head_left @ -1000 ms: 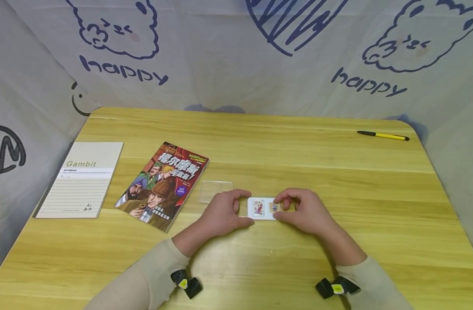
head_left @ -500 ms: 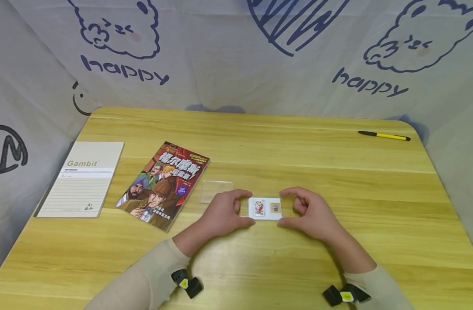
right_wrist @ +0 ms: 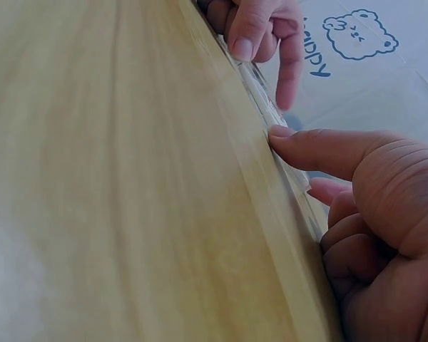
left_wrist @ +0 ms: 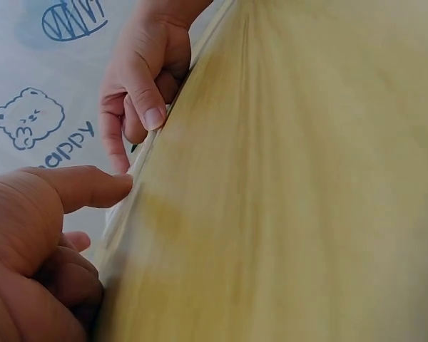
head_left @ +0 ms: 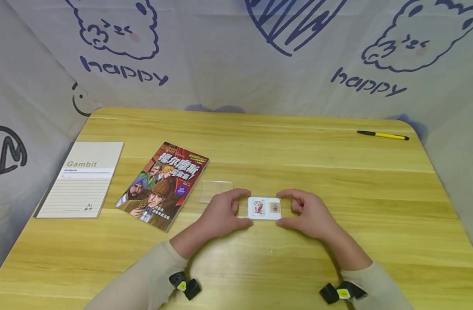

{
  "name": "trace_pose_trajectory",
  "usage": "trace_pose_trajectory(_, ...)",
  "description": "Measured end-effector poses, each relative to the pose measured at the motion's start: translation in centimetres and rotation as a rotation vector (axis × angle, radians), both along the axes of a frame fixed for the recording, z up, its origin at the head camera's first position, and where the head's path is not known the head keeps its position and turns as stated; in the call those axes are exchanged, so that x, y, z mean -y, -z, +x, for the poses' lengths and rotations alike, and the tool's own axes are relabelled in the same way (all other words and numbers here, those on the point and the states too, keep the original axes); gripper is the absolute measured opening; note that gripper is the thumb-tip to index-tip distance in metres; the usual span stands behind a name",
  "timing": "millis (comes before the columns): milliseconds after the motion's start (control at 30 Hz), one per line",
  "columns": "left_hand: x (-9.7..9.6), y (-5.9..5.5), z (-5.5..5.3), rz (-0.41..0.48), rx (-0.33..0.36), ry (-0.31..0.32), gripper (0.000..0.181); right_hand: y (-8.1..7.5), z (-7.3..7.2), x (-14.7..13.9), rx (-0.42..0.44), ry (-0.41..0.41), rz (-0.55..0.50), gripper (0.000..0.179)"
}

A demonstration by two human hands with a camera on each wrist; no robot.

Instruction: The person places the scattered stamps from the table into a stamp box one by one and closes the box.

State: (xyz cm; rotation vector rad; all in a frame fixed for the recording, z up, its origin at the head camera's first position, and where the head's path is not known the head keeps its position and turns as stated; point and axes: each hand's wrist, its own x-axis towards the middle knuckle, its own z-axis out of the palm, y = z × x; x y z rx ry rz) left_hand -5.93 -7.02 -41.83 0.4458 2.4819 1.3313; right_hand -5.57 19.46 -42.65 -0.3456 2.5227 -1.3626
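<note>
A small, flat white case (head_left: 266, 209) lies on the wooden table between my hands. On its left part is a colourful picture card (head_left: 258, 208); a tan square piece (head_left: 275, 208) with a dark round mark sits on its right part. My left hand (head_left: 224, 214) pinches the left end between thumb and index finger, at the near and far corners. The right hand (head_left: 314, 214) does likewise at the right end, its other fingers curled in. Both wrist views see the case nearly edge-on. Behind the left hand rests a clear plastic lid (head_left: 216, 189).
Left of the lid lies a comic-style book (head_left: 164, 189) with a colourful cover. Further left is a pale notebook (head_left: 81, 181). A yellow and black pen (head_left: 383, 135) lies at the back right. White cloth (head_left: 236, 69) with blue drawings hangs behind the table.
One second ago my right thumb and fingers were over the tan piece. They have moved right, off it, to the case's right corners. The left hand has stayed at its end.
</note>
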Motion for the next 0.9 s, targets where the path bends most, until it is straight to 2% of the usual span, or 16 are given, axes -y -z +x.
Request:
trace_pose_trajectory(167,1.8,-0.6,0.2,-0.004,-0.025,-0.081,0.074,-0.2,0.0,0.2,0.001,0.002,0.010,0.056)
trace_pose_trajectory(333,3.8,-1.0,-0.1,-0.081,-0.030,-0.164,0.078,-0.2,0.0,0.3,-0.002,0.004,0.029,0.056)
trace_pose_trajectory(467,4.6,-1.2,-0.2,-0.156,-0.020,-0.158,0.085,-0.2,0.0,0.3,0.002,0.003,0.036,0.056)
trace_pose_trajectory(633,4.4,-1.1,-0.1,-0.216,-0.045,-0.133,0.083,-0.3,0.0,0.3,0.004,0.004,0.031,0.056)
trace_pose_trajectory(900,3.5,-1.0,-0.3,-0.287,-0.146,-0.125,0.066,-0.1,0.0,0.2,0.006,0.008,0.026,0.057)
